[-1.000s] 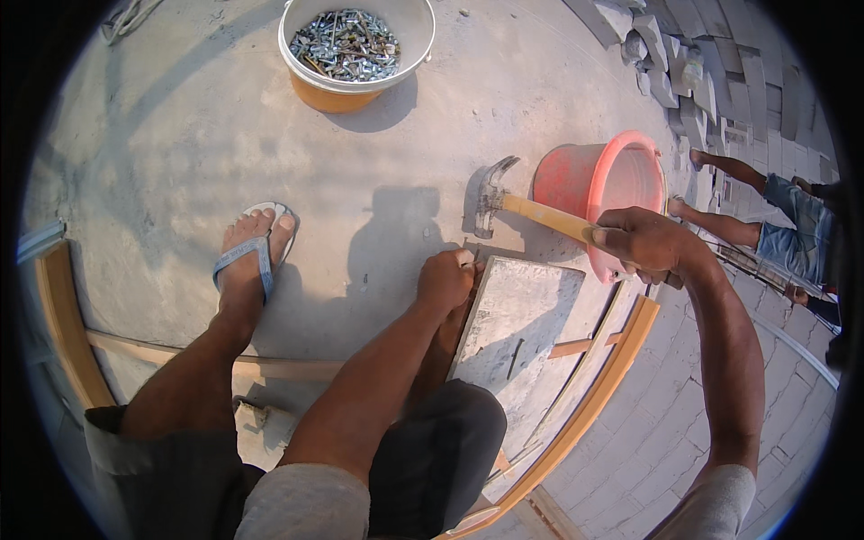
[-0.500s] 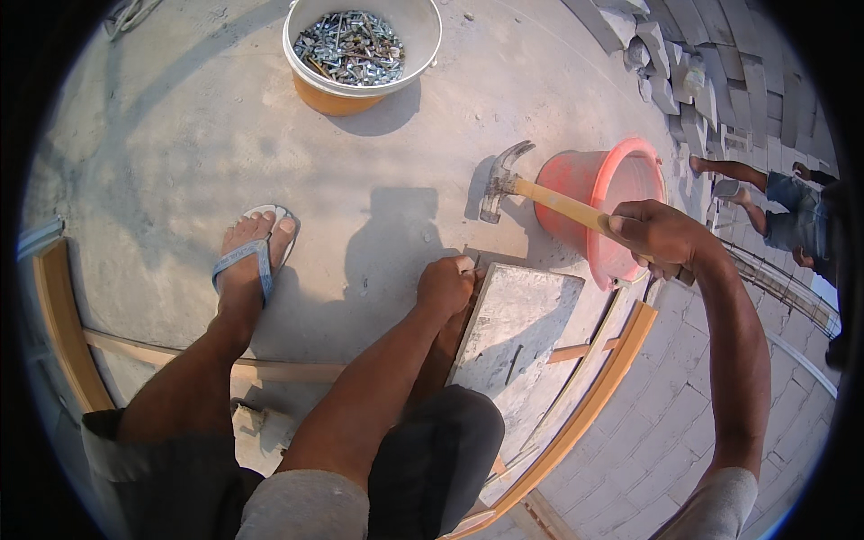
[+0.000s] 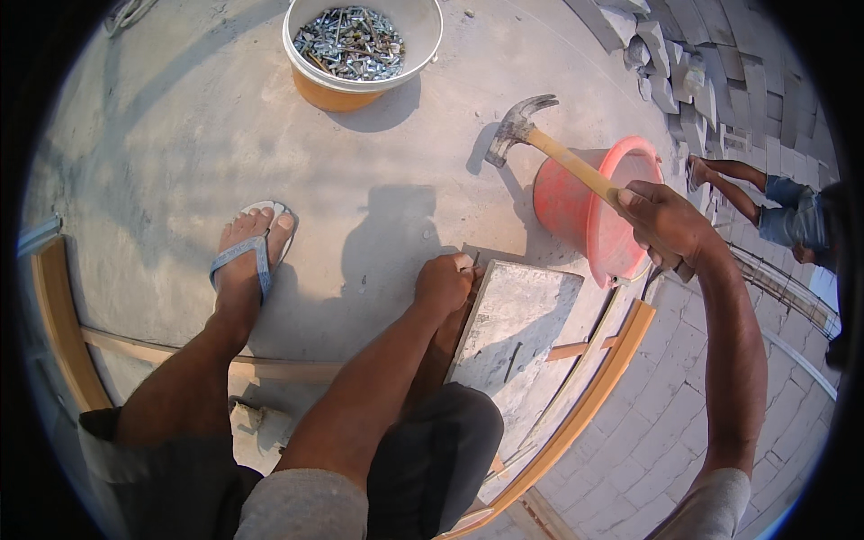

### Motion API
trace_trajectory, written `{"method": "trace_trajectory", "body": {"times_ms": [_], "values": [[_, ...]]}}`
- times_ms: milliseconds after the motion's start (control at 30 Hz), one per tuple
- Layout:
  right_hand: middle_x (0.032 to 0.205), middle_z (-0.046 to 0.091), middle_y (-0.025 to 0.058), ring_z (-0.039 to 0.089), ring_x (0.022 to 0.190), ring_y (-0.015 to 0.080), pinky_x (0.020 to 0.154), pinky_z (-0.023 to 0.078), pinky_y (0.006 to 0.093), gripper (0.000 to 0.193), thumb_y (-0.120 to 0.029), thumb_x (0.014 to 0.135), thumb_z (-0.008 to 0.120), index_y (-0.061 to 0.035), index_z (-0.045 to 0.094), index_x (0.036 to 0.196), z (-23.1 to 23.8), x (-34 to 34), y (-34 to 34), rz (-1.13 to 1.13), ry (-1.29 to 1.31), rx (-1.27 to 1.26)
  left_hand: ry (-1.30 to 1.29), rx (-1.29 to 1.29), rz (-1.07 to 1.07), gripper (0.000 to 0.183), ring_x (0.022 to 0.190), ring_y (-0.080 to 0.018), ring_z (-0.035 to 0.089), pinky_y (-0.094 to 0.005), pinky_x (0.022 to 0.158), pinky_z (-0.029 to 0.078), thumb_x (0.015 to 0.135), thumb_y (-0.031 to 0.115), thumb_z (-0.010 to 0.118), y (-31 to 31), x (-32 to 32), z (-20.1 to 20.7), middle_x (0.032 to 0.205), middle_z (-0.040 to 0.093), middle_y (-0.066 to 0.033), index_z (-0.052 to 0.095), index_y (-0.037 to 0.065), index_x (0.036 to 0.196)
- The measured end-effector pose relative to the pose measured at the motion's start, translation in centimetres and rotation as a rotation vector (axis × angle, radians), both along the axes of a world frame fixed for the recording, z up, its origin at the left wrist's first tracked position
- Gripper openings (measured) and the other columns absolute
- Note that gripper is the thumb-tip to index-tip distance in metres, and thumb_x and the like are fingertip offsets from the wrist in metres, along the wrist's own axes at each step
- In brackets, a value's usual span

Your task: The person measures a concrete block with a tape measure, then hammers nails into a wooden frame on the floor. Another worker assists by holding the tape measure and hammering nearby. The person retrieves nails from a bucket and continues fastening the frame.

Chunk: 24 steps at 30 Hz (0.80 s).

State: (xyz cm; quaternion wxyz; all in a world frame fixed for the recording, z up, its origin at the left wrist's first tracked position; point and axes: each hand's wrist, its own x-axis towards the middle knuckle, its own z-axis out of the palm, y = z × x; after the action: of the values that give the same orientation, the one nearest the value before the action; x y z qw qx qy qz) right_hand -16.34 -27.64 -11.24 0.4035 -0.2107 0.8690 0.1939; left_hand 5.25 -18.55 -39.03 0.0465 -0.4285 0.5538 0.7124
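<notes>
My right hand (image 3: 664, 220) grips the wooden handle of a claw hammer (image 3: 567, 164). The hammer's metal head is raised up and to the left, above the floor beside a pink bucket (image 3: 567, 198). My left hand (image 3: 441, 286) is closed in a pinch at the far end of a brown wooden board (image 3: 443, 346). A small thin piece, which looks like a nail, pokes out at its fingertips. Right beside that hand lies a whitish, worn panel (image 3: 517, 315). A loose dark nail (image 3: 513, 362) rests on the panel.
A white-rimmed bucket (image 3: 292, 40) full of nails and metal bits stands ahead. Wooden strips (image 3: 589, 409) curve along the right, near a block wall (image 3: 621, 459). Broken blocks (image 3: 661, 63) lie far right. Another person's legs (image 3: 742, 175) show at the right edge. My sandalled foot (image 3: 255, 247) is left.
The hammer has risen, its head shifting away from me and slightly right. My left hand stays at the board's end. The other person's legs have moved a little.
</notes>
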Motion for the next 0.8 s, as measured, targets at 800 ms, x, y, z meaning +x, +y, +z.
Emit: {"method": "trace_trajectory", "body": {"times_ms": [800], "values": [[0.068,0.053,0.0042,0.048,0.05,0.0118,0.046,0.041,0.0299,0.042,-0.044,0.103,0.049,-0.0034,0.061,0.108,-0.1,1.4,0.1,0.159,-0.103,0.338,-0.012,0.039,0.023,0.023,0.085,-0.0336,0.072,-0.0402,0.077,0.054,0.089,0.024,0.067,-0.2,0.0,0.3,0.09,0.073,-0.0189,0.074,0.007,0.103]]}}
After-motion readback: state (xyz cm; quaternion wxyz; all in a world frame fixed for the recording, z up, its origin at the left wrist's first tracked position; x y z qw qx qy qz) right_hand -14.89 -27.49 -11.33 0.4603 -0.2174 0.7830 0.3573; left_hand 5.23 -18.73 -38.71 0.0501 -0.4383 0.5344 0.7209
